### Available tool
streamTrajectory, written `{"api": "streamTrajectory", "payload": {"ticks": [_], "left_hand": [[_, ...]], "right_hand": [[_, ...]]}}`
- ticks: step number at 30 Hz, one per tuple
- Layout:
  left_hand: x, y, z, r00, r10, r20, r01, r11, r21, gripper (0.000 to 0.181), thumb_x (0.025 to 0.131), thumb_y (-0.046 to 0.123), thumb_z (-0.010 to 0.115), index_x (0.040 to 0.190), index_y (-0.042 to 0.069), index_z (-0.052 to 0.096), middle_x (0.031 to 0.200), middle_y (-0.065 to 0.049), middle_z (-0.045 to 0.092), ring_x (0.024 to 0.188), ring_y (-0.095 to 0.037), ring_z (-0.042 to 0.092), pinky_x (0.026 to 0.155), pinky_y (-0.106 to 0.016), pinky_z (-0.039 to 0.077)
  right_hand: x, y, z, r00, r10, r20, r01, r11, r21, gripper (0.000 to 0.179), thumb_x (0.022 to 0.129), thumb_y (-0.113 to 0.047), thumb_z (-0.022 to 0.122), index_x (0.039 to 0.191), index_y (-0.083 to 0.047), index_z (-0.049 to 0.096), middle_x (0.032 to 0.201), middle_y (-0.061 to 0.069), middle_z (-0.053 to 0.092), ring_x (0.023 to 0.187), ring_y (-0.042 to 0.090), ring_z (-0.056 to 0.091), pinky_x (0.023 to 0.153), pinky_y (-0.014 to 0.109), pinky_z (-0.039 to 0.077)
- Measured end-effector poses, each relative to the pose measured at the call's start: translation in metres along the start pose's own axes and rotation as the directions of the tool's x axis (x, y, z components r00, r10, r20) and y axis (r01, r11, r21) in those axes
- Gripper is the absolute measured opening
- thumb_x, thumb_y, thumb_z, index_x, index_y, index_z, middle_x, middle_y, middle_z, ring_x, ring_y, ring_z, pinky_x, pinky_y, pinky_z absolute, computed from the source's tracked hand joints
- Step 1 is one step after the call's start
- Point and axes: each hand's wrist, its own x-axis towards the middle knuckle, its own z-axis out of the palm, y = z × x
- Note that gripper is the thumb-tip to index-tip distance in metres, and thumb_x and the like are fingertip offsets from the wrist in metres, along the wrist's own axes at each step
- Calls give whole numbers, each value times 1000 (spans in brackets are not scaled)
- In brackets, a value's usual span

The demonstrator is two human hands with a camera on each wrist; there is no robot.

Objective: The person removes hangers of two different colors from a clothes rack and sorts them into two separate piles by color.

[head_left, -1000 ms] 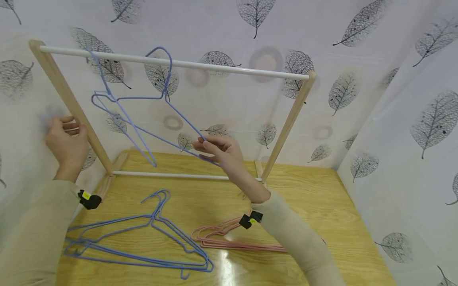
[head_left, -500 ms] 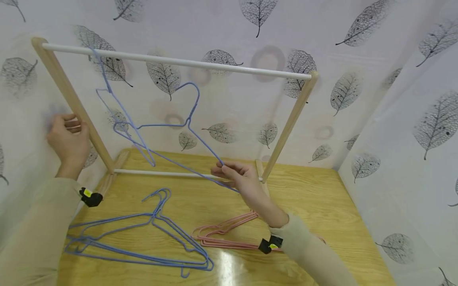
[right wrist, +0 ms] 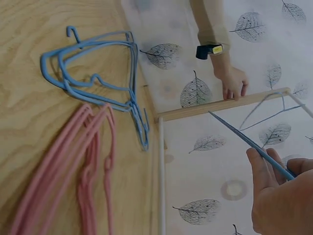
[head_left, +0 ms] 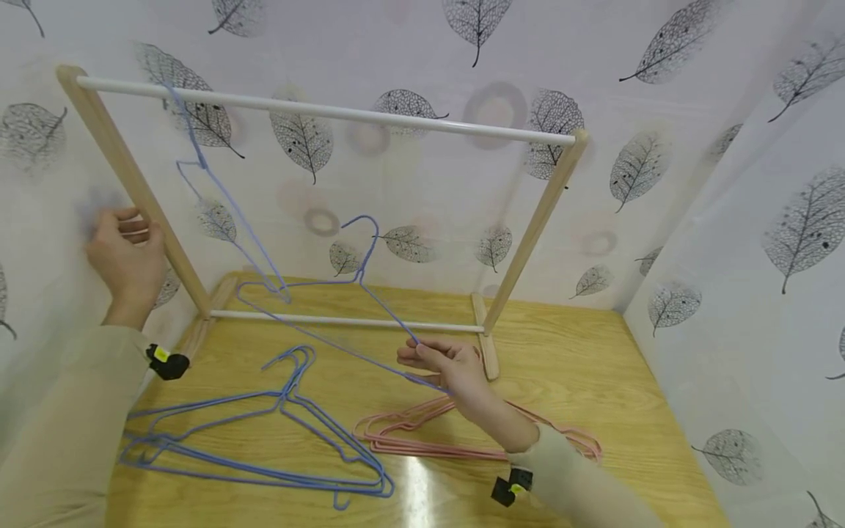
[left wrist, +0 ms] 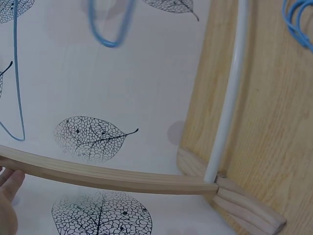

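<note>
My right hand [head_left: 455, 374] pinches a blue clothes hanger [head_left: 317, 337] by its right end, below the rack's top rail. The hanger's hook points up, apart from the rail. In the right wrist view this hanger [right wrist: 249, 139] runs between the thumb and fingers. My left hand [head_left: 128, 260] holds the left wooden post of the clothes rack [head_left: 330, 112] at mid-height; in the left wrist view only part of the left hand [left wrist: 7, 205] shows beside the post. Another blue hanger [head_left: 238, 209] hangs from the left part of the white top rail.
Several blue hangers [head_left: 284, 396] lie in an overlapping pile at the table's front left. To their right lie several pink hangers [head_left: 429, 449], partly behind my right arm. The rack stands on the wooden table [head_left: 594, 411] near a leaf-printed backdrop [head_left: 422, 44].
My right hand has moved the hanger down and to the right; its hook, at the top rail one second ago, is now well below it. The left hand stays on the post.
</note>
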Motion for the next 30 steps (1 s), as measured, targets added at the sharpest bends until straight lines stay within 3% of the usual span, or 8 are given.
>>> {"api": "streamTrajectory", "payload": {"ticks": [5,8,17,19,23,27,30], "left_hand": [[-1,1,1,1000,-11,9,10,1000,12,34,99,25,63,130,12,69,88,35,46,76,23,47,72,-2,44],[-1,2,1,1000,-4,-3,4,1000,4,32,99,24,63,128,13,69,90,33,50,76,24,47,72,-1,44],[0,0,0,1000,5,-12,-5,999,-47,28,97,21,64,124,16,70,88,33,50,75,25,49,73,0,46],[1,-1,0,1000,3,-13,-4,998,-61,27,97,21,65,123,18,71,89,34,52,75,25,50,73,1,46],[3,-1,-2,1000,-13,-14,12,998,-60,26,97,21,65,123,21,70,91,33,56,75,25,50,73,0,45],[1,0,-1,1000,-15,5,15,999,-31,29,99,23,64,127,18,69,92,33,53,77,24,49,76,-2,47],[0,0,-1,1000,-16,15,17,1000,-16,31,100,25,64,129,16,69,91,35,48,78,23,49,78,-3,49]], "right_hand": [[-7,24,3,998,70,10,-70,991,110,18,105,-14,62,118,-11,75,105,-6,83,104,11,79,100,37,64],[-10,39,7,992,121,26,-124,981,151,18,105,-14,63,118,-10,75,106,-5,83,103,11,80,99,36,65],[-14,66,29,964,237,117,-256,947,192,44,105,-13,61,139,14,56,105,-1,82,99,10,80,92,26,65],[-12,68,36,958,256,131,-276,946,171,48,106,-14,60,142,15,52,107,-1,82,98,8,80,88,25,66],[-7,74,51,947,265,181,-292,946,141,51,107,-14,58,145,18,47,118,6,80,102,8,79,92,26,65],[-5,81,64,942,277,191,-304,943,135,48,107,-12,57,143,19,49,128,18,74,111,15,78,98,30,63],[-6,86,71,937,296,185,-318,942,105,43,106,-12,58,139,16,54,130,19,72,116,20,75,100,30,62]]}}
